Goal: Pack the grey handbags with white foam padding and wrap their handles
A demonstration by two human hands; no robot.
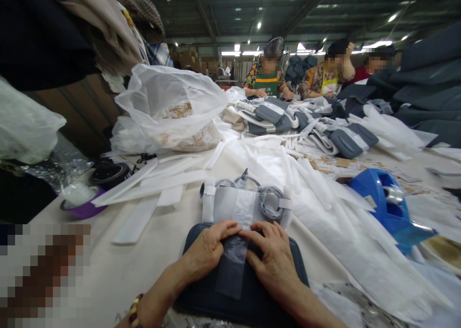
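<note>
A large factory hall with a dark metal roof and small bright lights fills the top of the frame. Below it, a pale worktop (144, 261) spreads across the picture. A tall pile of dark padded pieces (428, 97) stands at upper right. A big translucent plastic sack (169, 97) sits at upper left. Three co-workers (266, 80) are at the far side, upper centre and right, behind a heap of grey wrapped goods (273, 112). Long white sheets (345, 241) cover the right side.

At bottom centre, a flat dark bag (259, 299) lies before the camera wearer. A pale wrapped panel (223, 205) extends beyond its top edge, and a clear strip (230, 270) runs down over both.

The wearer's left hand (205, 249) reaches in, fingertips on the strip; whether it pinches the film cannot be told. The right hand (272, 251) is spread, fingers bent, thumb apart from the index finger.

The step in hand appears to be laying and smoothing this strip. The next move seems to call for light, even pressure, without disturbing the small coiled loop (271, 202) at the panel's right.
</note>
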